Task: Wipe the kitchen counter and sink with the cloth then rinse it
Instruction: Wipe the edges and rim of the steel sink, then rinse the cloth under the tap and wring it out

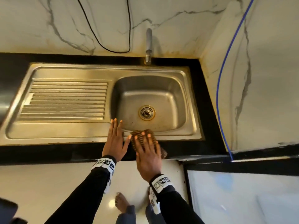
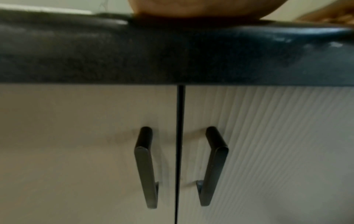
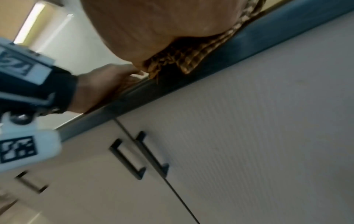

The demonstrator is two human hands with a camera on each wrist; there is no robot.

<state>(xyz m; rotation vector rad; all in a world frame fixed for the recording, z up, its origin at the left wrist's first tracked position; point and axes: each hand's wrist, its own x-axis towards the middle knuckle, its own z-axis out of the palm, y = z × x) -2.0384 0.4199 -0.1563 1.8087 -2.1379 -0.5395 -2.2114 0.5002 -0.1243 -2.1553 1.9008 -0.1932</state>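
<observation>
Step in hand: I judge this to be the wiping of the front strip, where the dark table [image 1: 48, 152] meets the steel rim of the sink [image 1: 97, 136]; the basin itself looks not yet wiped.
Cloth: the brown checked cloth [image 1: 137, 138] lies bunched flat, half on the sink's front rim and half on the table edge, just below the basin.
Right hand: my right hand [image 1: 148, 152] presses down on the cloth with fingers spread and straight, palm on top; it is released flat, not clenched round the fabric. The right wrist view shows the cloth squeezed out under the palm at the table edge.
Left hand: my left hand [image 1: 115, 143] rests flat beside the cloth, fingers straight and pointing to the basin, holding nothing; its thumb looks close to the cloth's edge, though I cannot tell if they touch.
Tap: the tap [image 1: 148, 46] stands behind the basin; no water is visible.
Next move: I reckon a push forward over the rim into the basin, keeping steady downward pressure so the cloth does not slip out from under my palm.
</observation>
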